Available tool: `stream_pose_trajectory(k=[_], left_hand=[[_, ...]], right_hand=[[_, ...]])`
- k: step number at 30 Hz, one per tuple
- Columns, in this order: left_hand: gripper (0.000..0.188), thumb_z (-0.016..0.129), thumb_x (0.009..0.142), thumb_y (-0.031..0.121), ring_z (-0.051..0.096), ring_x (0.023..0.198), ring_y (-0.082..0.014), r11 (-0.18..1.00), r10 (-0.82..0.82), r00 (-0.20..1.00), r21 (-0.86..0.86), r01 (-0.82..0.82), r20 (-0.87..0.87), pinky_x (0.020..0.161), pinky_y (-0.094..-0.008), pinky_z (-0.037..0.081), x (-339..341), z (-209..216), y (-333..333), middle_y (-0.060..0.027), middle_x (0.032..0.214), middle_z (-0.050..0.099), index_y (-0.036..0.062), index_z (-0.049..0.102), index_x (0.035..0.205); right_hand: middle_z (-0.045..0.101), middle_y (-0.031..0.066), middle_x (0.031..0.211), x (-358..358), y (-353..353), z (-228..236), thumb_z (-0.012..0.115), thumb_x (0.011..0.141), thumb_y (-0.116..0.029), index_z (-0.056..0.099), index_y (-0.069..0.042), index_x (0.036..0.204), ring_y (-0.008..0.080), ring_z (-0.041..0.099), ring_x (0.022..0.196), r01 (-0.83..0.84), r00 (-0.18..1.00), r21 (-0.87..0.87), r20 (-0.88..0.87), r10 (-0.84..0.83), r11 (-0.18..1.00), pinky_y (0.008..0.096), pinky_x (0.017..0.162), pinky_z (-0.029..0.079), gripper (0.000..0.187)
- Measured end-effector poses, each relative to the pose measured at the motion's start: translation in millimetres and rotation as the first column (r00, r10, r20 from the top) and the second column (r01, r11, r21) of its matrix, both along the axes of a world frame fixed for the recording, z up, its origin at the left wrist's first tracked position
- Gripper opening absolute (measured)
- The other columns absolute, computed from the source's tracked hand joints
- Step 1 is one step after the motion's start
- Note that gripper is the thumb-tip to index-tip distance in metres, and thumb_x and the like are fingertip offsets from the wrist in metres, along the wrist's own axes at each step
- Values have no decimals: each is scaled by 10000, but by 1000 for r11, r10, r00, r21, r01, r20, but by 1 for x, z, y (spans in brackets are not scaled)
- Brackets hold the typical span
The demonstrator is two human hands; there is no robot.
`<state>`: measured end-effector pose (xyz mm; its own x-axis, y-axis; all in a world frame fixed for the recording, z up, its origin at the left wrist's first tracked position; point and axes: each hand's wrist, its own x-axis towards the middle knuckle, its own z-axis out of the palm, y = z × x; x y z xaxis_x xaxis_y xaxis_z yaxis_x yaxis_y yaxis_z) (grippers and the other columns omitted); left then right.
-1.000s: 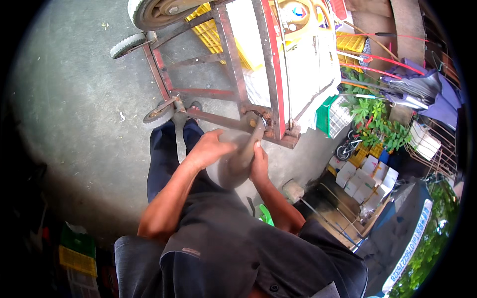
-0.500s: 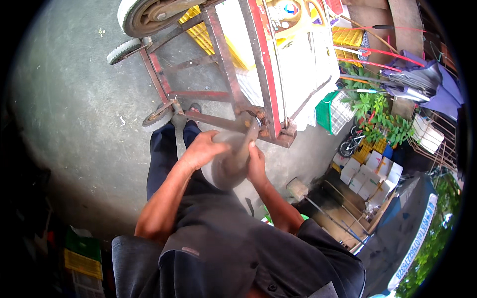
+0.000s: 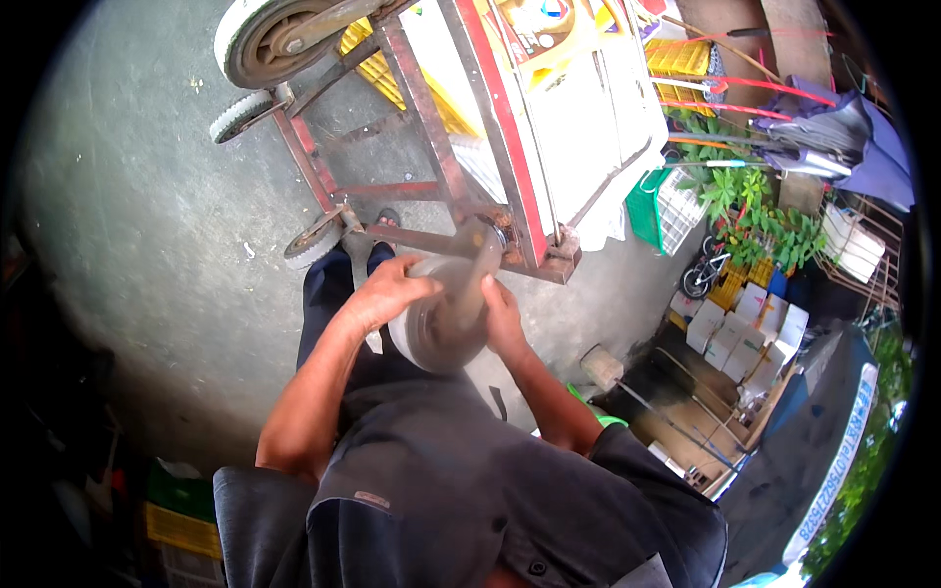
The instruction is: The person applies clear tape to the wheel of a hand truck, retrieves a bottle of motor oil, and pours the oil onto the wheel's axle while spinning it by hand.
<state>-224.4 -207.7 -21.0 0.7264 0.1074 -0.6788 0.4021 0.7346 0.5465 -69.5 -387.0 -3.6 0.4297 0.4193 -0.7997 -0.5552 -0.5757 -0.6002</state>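
The head view shows, from the left, a small wheel (image 3: 314,237) on the tipped trolley (image 3: 508,147), then the person's left hand (image 3: 392,292). Its grip pinches the left edge of a blurred caster wheel (image 3: 431,338), the thumb over the near face, the other fingertips hidden. The caster wheel sits between the two hands, in front of the dark shirt (image 3: 421,461) and just short of the trolley's rusty corner. At its right side the right hand (image 3: 504,318) holds on, thumb against the bracket (image 3: 482,267), fingers out of sight behind.

What could go wrong — the left thumb might slide off the rounded rim if its pinch slackens, tipping the load onto the right hand. A finger could be nipped between wheel and bracket should the wheel turn, and the trolley might rock if pushed at that corner. Whether the bracket is fastened there cannot be told.

The caster's long axis slants from lower left to upper right — wheel end toward the person's body, narrow bracket end pointing away, at the trolley's corner.
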Motion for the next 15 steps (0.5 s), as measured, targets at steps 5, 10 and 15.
stream_pose_trajectory(k=[5, 10, 15], left_hand=[[817, 752, 788, 368, 545, 1181, -255, 972, -182, 983, 149, 180, 1, 1022, -329, 400, 19, -20, 5, -231, 1289, 553, -123, 439, 1360], [888, 754, 785, 500, 528, 1215, -276, 884, -447, 887, 204, 420, 113, 1033, -349, 398, 47, -17, 31, -241, 1315, 541, -140, 471, 1332], [934, 722, 746, 648, 574, 1167, -292, 684, -691, 719, 255, 683, -75, 996, -357, 428, 81, -26, 33, -254, 1235, 604, -132, 569, 1236]], right_hand=[[640, 123, 1118, 14, -3, -3, 500, 1005, -315, 580, 55, 1201, 187, 613, 1014, -33, 997, 19, -70, 34, 999, 327, 882, 489, 427], [639, 133, 1145, 9, 10, 8, 492, 1006, -349, 568, 47, 1245, 200, 619, 1015, -46, 993, -13, -107, 44, 999, 335, 882, 499, 469], [650, 136, 1121, 3, 6, -2, 541, 979, -402, 588, 90, 1194, 185, 601, 1015, -82, 996, -8, 41, 82, 997, 329, 902, 458, 539]])
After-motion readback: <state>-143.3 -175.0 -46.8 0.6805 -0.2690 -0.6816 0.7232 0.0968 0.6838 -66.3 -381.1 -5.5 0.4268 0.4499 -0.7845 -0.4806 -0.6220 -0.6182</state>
